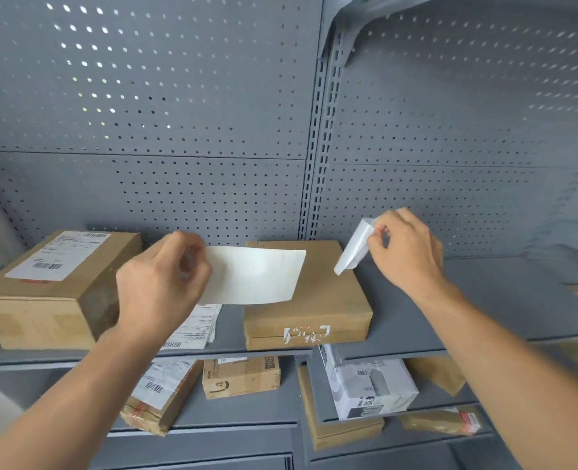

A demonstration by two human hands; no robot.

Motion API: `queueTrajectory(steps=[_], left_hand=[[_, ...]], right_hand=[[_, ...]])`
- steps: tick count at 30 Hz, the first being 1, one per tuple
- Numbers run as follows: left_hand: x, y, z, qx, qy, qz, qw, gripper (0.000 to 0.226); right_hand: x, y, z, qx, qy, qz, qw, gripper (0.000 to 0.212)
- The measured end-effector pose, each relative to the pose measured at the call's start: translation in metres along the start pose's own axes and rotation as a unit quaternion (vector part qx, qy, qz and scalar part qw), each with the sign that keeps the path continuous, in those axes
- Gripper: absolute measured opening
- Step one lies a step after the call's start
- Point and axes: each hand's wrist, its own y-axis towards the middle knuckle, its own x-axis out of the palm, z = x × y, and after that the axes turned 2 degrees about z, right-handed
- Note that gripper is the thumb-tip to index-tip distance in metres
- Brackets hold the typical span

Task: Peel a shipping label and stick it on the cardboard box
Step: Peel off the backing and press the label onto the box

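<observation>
My left hand (pixel 163 283) pinches the left edge of a blank white label (pixel 257 276) and holds it in the air over the left part of a flat cardboard box (pixel 328 300). That box lies on the grey shelf (pixel 416 320) with torn white label scraps on its front face. My right hand (pixel 406 252) is to the right of the box, above the shelf, and grips a curled strip of glossy white backing paper (pixel 353 249). The label and the backing paper are apart.
A bigger cardboard box (pixel 46 293) bearing a printed label stands at the left of the shelf. Loose printed label sheets (pixel 196 329) lie between the two boxes. Several parcels (pixel 240 376) sit on lower shelves. A perforated grey back panel (pixel 179 130) closes the rear.
</observation>
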Motion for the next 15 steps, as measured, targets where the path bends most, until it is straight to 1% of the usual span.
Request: queueTrajectory(steps=[5,10,15], left_hand=[[0.048,0.009,0.026,0.013,-0.026,-0.031,0.999,0.008],[0.089,0.015,0.049,0.008,-0.05,-0.061,0.997,0.009],[0.116,0.018,0.061,0.01,-0.061,-0.087,0.994,0.008]], right_hand=[[0.003,-0.008,0.041,0.03,-0.031,-0.018,0.999,0.006],[0.01,-0.012,0.071,0.062,-0.054,-0.033,0.996,0.007],[0.019,-0.013,0.091,0.081,-0.072,-0.066,0.992,0.007]])
